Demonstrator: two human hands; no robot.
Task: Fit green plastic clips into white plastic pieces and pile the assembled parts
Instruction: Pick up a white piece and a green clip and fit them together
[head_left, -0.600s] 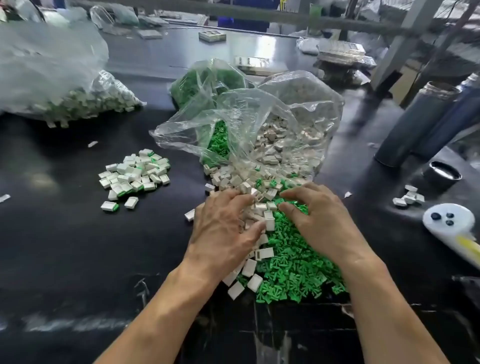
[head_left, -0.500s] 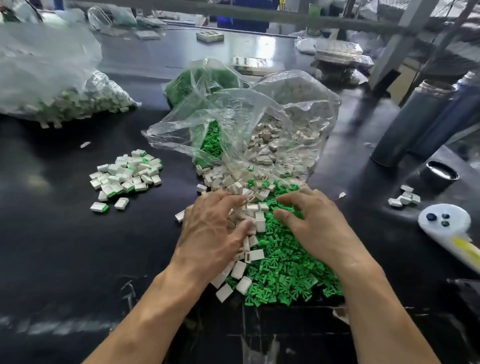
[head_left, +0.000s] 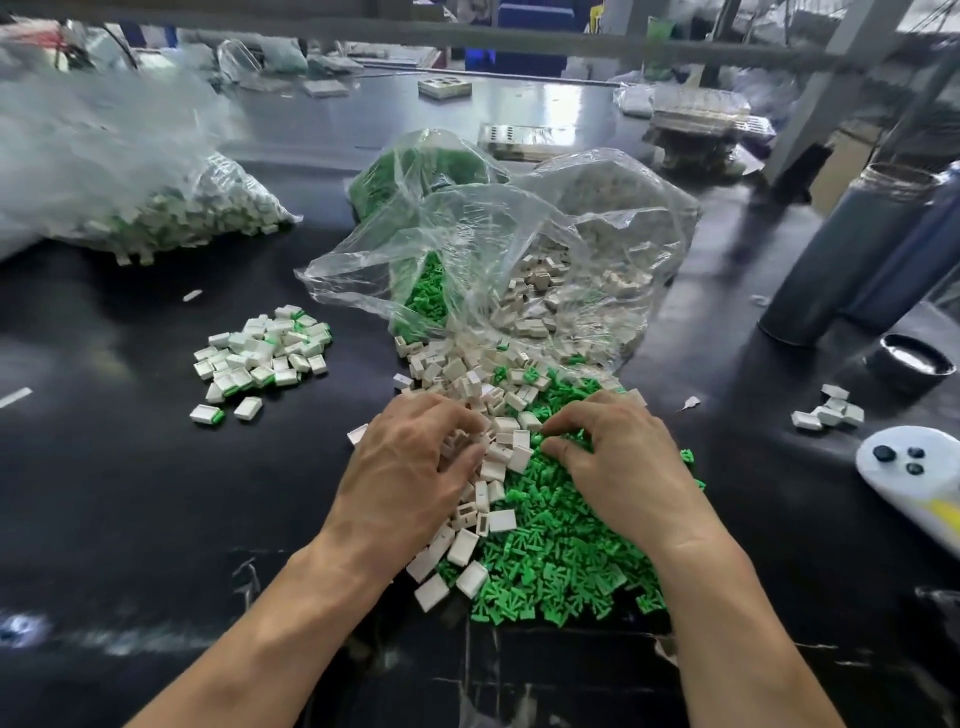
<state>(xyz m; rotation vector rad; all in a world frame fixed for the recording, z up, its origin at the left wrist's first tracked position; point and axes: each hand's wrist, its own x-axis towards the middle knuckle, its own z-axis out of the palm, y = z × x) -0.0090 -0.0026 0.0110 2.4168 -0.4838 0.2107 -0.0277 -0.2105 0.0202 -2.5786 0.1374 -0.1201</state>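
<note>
Sorting loose parts, both hands palm-down.
Left hand (head_left: 410, 478) curls around white pieces (head_left: 498, 452); right hand (head_left: 618, 462) pinches among green clips (head_left: 550, 561), grasp unclear.

The worktop (head_left: 130, 509) is black and glossy, with pale scuffs along its near edge. The green clips (head_left: 561, 561) look like matt moulded plastic; the white pieces (head_left: 470, 545) are smooth plastic with a slight sheen. The bags (head_left: 519, 244) are thin clear plastic film, crinkled and shiny. The assembled parts (head_left: 262, 353) show white smooth shells with green ends. Two cylinders (head_left: 852, 249) at the right look dark, smooth and faintly glossy.
</note>
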